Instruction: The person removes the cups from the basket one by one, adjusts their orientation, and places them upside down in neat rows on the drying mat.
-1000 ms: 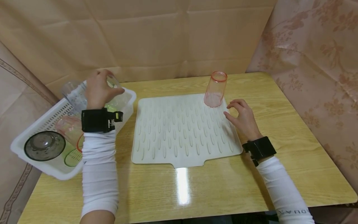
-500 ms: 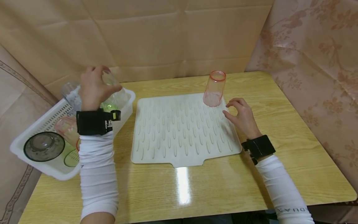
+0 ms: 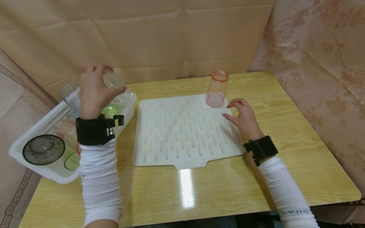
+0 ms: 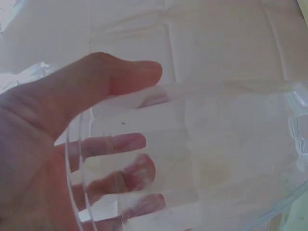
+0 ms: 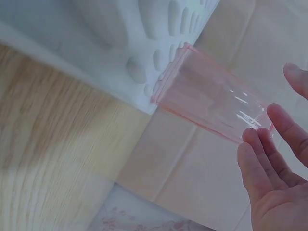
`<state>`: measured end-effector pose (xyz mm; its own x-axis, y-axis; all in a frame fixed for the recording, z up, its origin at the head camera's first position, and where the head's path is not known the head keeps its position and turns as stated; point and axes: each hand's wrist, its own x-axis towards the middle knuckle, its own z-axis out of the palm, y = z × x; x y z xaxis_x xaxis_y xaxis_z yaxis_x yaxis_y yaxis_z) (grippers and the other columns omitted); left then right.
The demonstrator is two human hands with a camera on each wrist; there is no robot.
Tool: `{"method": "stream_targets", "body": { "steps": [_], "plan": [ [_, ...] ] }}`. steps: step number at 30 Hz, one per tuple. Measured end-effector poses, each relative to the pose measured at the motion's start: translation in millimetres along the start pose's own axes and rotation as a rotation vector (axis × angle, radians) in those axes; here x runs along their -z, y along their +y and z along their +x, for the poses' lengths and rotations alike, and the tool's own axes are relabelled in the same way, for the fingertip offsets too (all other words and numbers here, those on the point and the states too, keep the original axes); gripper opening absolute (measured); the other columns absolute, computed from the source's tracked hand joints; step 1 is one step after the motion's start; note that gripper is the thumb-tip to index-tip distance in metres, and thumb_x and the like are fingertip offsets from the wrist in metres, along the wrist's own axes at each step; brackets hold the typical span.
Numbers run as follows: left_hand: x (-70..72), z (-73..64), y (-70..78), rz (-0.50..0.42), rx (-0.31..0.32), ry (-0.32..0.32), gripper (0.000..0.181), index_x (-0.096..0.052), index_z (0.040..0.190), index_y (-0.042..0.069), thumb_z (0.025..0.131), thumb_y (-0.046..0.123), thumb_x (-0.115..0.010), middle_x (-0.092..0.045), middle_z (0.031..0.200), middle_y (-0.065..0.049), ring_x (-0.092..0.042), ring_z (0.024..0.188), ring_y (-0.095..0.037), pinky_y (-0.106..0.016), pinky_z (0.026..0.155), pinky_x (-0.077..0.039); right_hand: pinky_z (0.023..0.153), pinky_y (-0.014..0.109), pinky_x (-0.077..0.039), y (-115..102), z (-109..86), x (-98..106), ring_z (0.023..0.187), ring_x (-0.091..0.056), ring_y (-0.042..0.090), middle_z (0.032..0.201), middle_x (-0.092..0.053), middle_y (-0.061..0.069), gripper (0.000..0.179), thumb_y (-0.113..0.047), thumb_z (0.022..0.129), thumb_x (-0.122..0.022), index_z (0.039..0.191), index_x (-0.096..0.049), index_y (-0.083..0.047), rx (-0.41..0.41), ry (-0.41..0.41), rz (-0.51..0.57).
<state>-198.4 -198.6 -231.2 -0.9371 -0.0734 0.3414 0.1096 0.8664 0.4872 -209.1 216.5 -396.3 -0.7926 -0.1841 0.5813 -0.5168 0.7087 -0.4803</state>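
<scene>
My left hand [image 3: 95, 91] grips a clear glass [image 4: 216, 144] above the back end of the white basket [image 3: 17, 156]. In the left wrist view, thumb and fingers lie on opposite sides of that glass, near its rim. A pink-tinted glass [image 3: 217, 91] stands on the back right corner of the white ridged mat [image 3: 182, 136]. Beside it, over the mat's right edge, my right hand [image 3: 244, 118] holds nothing, its fingers loosely bent. A gap separates this hand from the pink glass in the head view.
Inside the basket lie a dark grey glass [image 3: 43, 149], another pink glass [image 3: 67, 131], green glassware [image 3: 111, 110] and a clear glass [image 3: 71, 96] leaning over the back rim. The wooden table [image 3: 159, 193] extends around the mat. Cloth hangings [image 3: 159, 41] stand behind.
The left hand has risen slightly with the clear glass, which now shows more fully above the basket. My right hand has shifted slightly left and stays beside the standing pink glass.
</scene>
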Motion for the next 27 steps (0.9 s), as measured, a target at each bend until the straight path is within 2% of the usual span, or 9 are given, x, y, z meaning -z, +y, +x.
{"method": "stream_targets", "body": {
  "steps": [4,11,18,23,27],
  "plan": [
    [-4.5,-6.5,0.6,-0.03,-0.042,0.017,0.054,-0.052,0.118,0.004,0.073,0.027,-0.071,-0.046,0.124,-0.025,-0.036,0.116,-0.042,-0.059,0.092,-0.033,0.084,0.051,-0.045,-4,2.0,-2,0.1,-0.051,0.035,0.102,-0.055,0.023,0.029,-0.009,0.068,-0.078,0.089,-0.062,0.003,-0.007,-0.006,0.0],
    [-12.9,-15.8,1.2,-0.096,-0.077,0.02,0.052,-0.053,0.116,0.004,0.072,0.023,-0.074,-0.044,0.13,-0.021,-0.038,0.118,-0.038,-0.055,0.098,-0.031,0.084,0.049,-0.045,-14,6.2,-9,0.099,-0.051,0.032,0.102,-0.056,0.02,0.03,-0.01,0.069,-0.078,0.091,-0.062,0.002,-0.021,-0.008,0.035],
    [-23.1,-21.1,6.7,-0.11,-0.08,0.011,0.054,-0.053,0.116,0.005,0.072,0.024,-0.074,-0.047,0.125,-0.023,-0.041,0.113,-0.041,-0.058,0.092,-0.034,0.085,0.047,-0.045,-25,9.3,-17,0.099,-0.052,0.031,0.101,-0.056,0.019,0.031,-0.013,0.07,-0.078,0.092,-0.062,0.001,-0.02,-0.016,0.053],
    [-37.1,-24.6,7.3,-0.144,-0.074,-0.007,0.054,-0.052,0.117,0.004,0.072,0.024,-0.074,-0.049,0.122,-0.024,-0.042,0.11,-0.042,-0.058,0.091,-0.034,0.086,0.047,-0.045,-33,10.6,-24,0.099,-0.051,0.031,0.1,-0.056,0.019,0.03,-0.012,0.07,-0.077,0.093,-0.062,0.002,-0.035,-0.023,0.086],
    [-50.6,-30.2,3.9,-0.181,-0.056,-0.024,0.054,-0.052,0.117,0.003,0.072,0.023,-0.074,-0.049,0.12,-0.025,-0.043,0.108,-0.04,-0.057,0.09,-0.036,0.081,0.047,-0.045,-38,9.8,-28,0.098,-0.051,0.03,0.1,-0.057,0.019,0.03,-0.01,0.069,-0.078,0.092,-0.062,0.003,-0.05,-0.022,0.109]
  ]
}}
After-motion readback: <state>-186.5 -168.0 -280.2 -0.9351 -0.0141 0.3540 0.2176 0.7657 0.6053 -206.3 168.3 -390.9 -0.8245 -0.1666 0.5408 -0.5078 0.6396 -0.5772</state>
